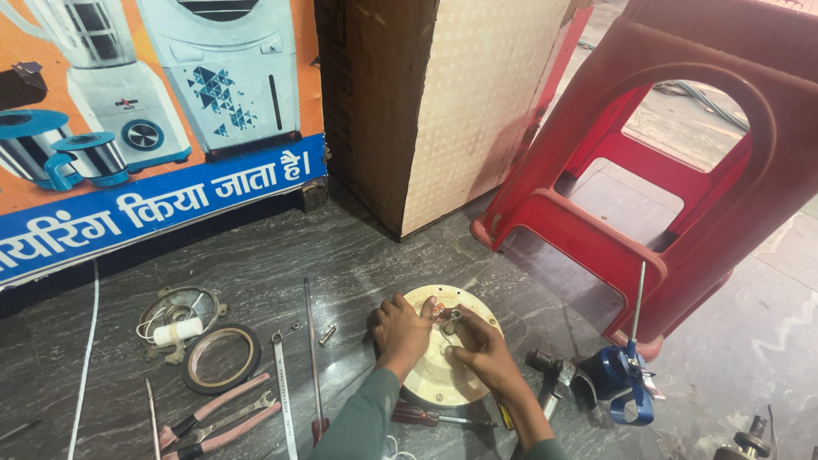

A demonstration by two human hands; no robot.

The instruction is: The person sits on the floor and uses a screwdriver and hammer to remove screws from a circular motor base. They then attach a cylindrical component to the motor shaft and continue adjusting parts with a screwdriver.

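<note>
Both hands on round cream disc (pixel 439 375) lying on grey floor (pixel 358 255). Left hand (pixel 400 328) flat on rim, open; right hand (pixel 477 345) pinches small centre part, probably a nut.

We see the round disc (pixel 443 366) on the floor (pixel 358 247), left hand (pixel 400 330) on its left edge, right hand (pixel 481 345) on its centre. Left of it lie a long screwdriver (pixel 313 358), a spanner (pixel 283 396), pliers (pixel 217 422) and a tape ring (pixel 221 358). The blue tool (pixel 618 383) lies right. Behind stand a cardboard box (pixel 426 102) and, to its right, a plastic stool (pixel 682 153).
</note>
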